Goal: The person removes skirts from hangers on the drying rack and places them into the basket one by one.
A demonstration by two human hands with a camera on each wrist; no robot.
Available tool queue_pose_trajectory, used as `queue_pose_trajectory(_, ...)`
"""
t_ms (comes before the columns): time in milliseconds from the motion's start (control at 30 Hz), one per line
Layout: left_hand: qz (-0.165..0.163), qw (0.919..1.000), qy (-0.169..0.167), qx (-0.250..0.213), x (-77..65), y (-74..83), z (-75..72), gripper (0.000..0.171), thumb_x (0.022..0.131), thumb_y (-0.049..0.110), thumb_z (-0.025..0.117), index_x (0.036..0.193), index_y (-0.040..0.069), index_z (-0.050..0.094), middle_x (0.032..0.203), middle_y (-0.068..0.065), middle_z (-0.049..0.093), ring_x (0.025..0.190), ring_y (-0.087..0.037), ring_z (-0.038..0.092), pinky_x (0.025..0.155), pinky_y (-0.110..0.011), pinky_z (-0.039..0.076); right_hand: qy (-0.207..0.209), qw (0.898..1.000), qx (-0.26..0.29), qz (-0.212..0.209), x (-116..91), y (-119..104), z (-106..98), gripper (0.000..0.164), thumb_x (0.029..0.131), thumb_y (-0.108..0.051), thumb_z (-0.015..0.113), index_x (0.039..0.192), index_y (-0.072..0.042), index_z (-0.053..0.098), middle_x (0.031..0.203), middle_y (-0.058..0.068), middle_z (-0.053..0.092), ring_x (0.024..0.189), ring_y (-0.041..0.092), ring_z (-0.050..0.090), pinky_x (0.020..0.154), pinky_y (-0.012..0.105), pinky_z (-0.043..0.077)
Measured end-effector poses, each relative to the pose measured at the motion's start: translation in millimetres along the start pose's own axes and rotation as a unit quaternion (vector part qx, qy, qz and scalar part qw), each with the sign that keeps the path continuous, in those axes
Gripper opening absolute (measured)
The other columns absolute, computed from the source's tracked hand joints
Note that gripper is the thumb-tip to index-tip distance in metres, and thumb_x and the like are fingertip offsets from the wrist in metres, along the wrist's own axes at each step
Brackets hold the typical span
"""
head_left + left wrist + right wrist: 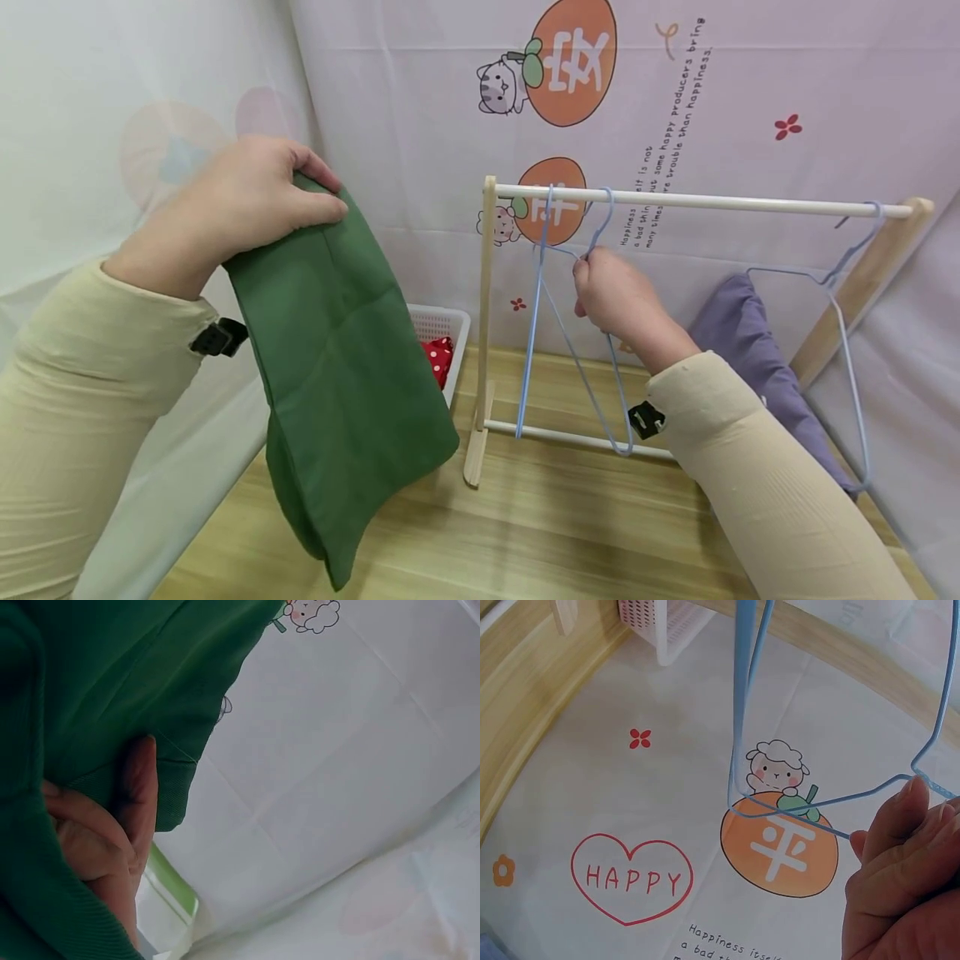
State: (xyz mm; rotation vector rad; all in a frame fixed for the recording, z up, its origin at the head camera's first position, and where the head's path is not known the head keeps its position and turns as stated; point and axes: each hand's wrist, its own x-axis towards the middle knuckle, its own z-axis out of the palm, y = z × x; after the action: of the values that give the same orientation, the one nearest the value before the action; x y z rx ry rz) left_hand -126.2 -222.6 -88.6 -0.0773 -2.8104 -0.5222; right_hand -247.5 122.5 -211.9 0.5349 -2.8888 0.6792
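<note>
My left hand [251, 196] holds a folded green cloth garment [341, 358] by its upper edge, thumb on the near side. The garment hangs down at the left, and its exact kind cannot be told. In the left wrist view some fingers [140, 795] show among the green folds. At the rack, my right hand [622, 296] pinches a light blue wire hanger [619, 400] just below its hook, which is at the white rail. Beside it to the left hangs a second blue hanger [531, 342], seen nearly edge-on.
The wooden rack [486, 317] has a white top rail [697, 200]. Another hanger [851, 367] hangs at its right end, overlapping a purple cloth item [742, 333]. Behind the green garment is a white basket [453, 321] with a red dotted cloth [437, 357]. Printed curtains surround the wooden surface [540, 517].
</note>
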Motion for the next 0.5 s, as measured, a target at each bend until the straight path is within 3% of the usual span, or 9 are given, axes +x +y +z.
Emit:
queue_pose_trajectory(300, -0.018, 0.9991, 0.038, -0.007, 8.4, -2.4, -11.8, 0.040, 0.087, 0.022, 0.051, 0.124, 0.020, 0.066, 0.139, -0.006, 0.049, 0.117, -0.025, 0.043, 0.074, -0.036, 0.036, -0.002, 1.000, 0.004, 0.002, -0.1, -0.4, 0.6, 0.038, 0.104, -0.029, 0.020, 0.102, -0.005, 0.049, 0.073, 0.006, 0.065, 0.060, 0.024, 0.050, 0.054, 0.036, 0.041)
queue_pose_trajectory(500, -0.018, 0.9987, 0.047, -0.002, 17.9, -5.4, -14.1, 0.041, 0.086, 0.018, 0.047, 0.120, 0.020, 0.070, 0.138, -0.007, 0.050, 0.124, -0.023, 0.041, 0.075, -0.032, 0.036, 0.001, 1.000, 0.005, 0.001, 0.1, -0.4, 1.3, 0.038, 0.104, -0.030, 0.020, 0.101, -0.006, 0.049, 0.073, 0.006, 0.065, 0.062, 0.025, 0.050, 0.054, 0.037, 0.041)
